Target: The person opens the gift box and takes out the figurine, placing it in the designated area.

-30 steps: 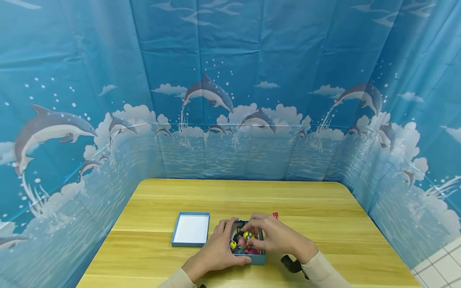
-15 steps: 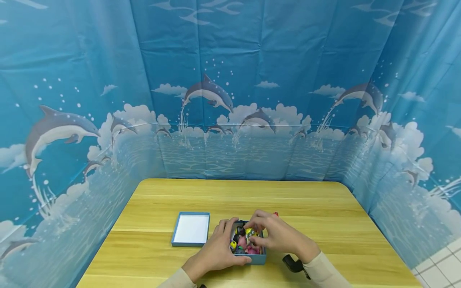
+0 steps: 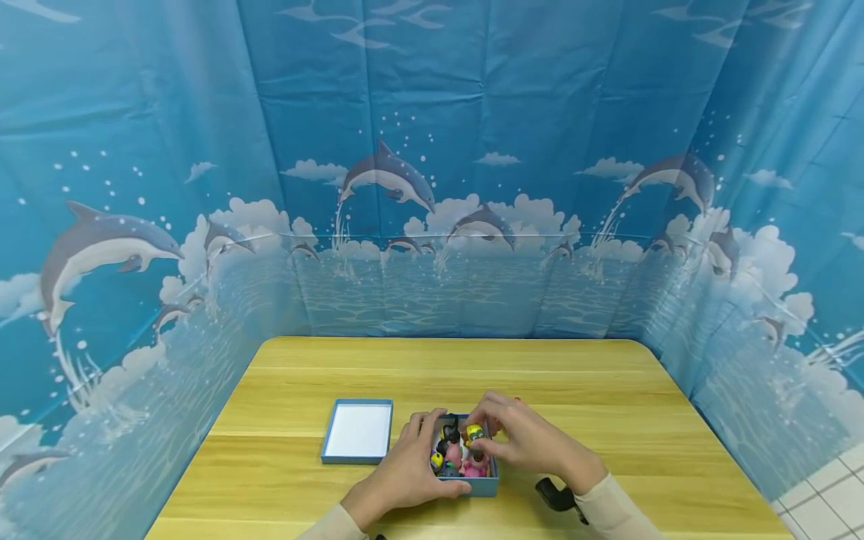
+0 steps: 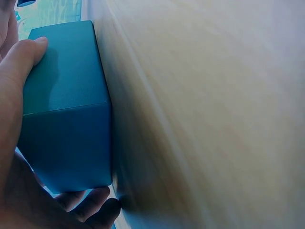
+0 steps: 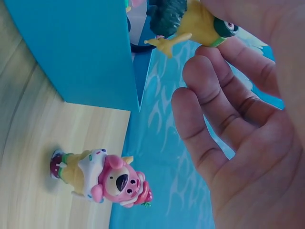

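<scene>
A blue box [image 3: 483, 487] full of small toy figurines [image 3: 452, 454] stands near the table's front. My left hand [image 3: 403, 469] grips it, thumb along the near wall and fingers around the far left corner; the left wrist view shows the thumb on the box wall [image 4: 66, 148]. Over the box's right part, my right hand [image 3: 529, 442] pinches a yellow minion figurine [image 3: 475, 433] by thumb and fingertips. Up close in the right wrist view, the minion [image 5: 198, 24] has a goggle eye and a dark green shaggy part. Pink and black figurines lie below it in the box.
Left of the box lies a shallow blue lid [image 3: 358, 429] with a white inside. A pink bear figurine [image 5: 119, 179] stands on the table beside the box, mostly behind my right hand in the head view. A dolphin-print curtain [image 3: 432, 292] surrounds the wooden table [image 3: 574, 382].
My right hand has drawn the minion figurine a little up and to the right from among the others, uncovering more of the pink one below. My left hand has stayed on the box.
</scene>
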A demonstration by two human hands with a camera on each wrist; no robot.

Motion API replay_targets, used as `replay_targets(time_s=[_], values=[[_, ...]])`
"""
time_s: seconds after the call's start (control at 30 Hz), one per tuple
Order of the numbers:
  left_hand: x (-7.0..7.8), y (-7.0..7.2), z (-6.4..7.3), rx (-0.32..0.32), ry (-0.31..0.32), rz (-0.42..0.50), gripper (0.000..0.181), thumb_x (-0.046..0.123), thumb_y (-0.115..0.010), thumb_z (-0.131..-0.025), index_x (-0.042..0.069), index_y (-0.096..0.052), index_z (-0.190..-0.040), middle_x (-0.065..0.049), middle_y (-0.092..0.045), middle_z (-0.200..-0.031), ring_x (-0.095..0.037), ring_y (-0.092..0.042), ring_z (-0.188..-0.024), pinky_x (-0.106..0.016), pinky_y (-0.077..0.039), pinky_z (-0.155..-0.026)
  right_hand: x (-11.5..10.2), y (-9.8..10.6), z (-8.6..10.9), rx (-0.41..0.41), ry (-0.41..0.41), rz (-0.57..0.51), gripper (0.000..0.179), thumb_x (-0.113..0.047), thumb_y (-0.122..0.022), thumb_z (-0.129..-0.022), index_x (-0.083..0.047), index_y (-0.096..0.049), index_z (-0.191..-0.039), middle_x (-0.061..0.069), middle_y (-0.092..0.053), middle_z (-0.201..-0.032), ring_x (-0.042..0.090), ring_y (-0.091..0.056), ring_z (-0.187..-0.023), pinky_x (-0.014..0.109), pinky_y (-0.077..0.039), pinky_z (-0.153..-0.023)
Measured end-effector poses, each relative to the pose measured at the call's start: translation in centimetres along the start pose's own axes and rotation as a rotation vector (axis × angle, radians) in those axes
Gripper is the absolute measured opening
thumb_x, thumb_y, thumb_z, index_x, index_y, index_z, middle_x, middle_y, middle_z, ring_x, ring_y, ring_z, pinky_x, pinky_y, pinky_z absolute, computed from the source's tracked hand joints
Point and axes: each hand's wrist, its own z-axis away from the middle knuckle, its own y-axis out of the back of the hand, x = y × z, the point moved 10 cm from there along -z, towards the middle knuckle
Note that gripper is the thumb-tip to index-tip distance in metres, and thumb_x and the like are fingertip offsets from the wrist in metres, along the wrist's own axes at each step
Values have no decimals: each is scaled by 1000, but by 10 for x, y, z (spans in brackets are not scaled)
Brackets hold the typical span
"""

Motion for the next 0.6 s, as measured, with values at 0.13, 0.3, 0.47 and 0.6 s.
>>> replay_targets(time_s=[0.13, 0.3, 0.47, 0.6], values=[[0, 0, 0, 2, 8, -1, 133, 86, -88, -85, 24, -26, -185, -15, -47, -174, -34, -61, -147, -62, -64, -106, 1, 3, 3, 9, 10, -11, 22, -33, -82, -112, -24, -75, -130, -8, -72, -120, 14, -64, -90, 24, -54, -80], [0, -2, 0, 3, 4, -3, 133, 86, -88, -86, 25, -26, -185, -15, -46, -174, -35, -61, -147, -62, -64, -106, 3, 7, 6, 22, 14, -30, 20, -37, -79, -113, -26, -74, -130, -7, -70, -118, 9, -60, -86, 22, -53, -75], [-1, -4, -1, 0, 6, -9, 133, 88, -87, -85, 26, -25, -185, -15, -46, -175, -36, -61, -148, -62, -65, -105, 6, 12, 11, 44, 24, -26, 21, -37, -79, -113, -24, -74, -130, -7, -69, -118, 9, -59, -86, 23, -54, -75], [0, -5, 0, -1, 4, -5, 132, 86, -88, -86, 26, -25, -185, -15, -46, -174, -37, -61, -147, -63, -65, -104, 9, 15, 15, 59, 26, -20, 21, -34, -80, -113, -21, -73, -130, -6, -70, -120, 7, -61, -88, 30, -59, -77]])
